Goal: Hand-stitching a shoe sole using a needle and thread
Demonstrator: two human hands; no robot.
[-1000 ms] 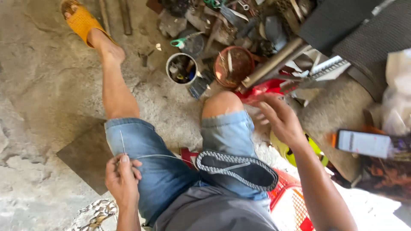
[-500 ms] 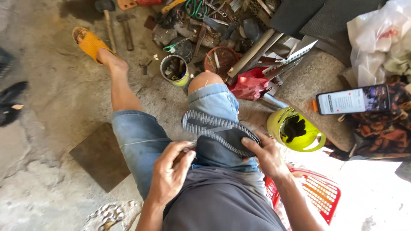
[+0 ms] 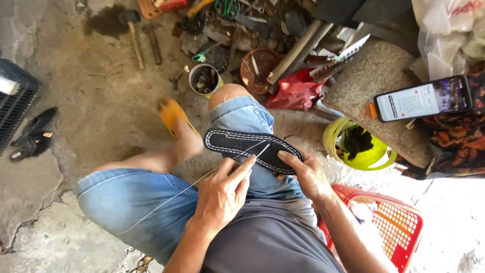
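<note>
The black sole (image 3: pixel 252 149) lies across the right knee, pinned by the right hand (image 3: pixel 308 174) at its near end. The left hand (image 3: pixel 222 194) pinches a needle (image 3: pixel 261 150) trailing white thread (image 3: pixel 166 202) — best drawn taut and kept along the stitched edge.

Floor (image 3: pixel 76 101): rough grey concrete, cracked at lower left. Lying directly on it: a hammer (image 3: pixel 132 35), a small tin of bits (image 3: pixel 204 80), a brown bowl (image 3: pixel 258 68), a red bag (image 3: pixel 295 91), a yellow-green tub (image 3: pixel 358 149), a red basket (image 3: pixel 399 227) and a black crate (image 3: pixel 15 101).
</note>
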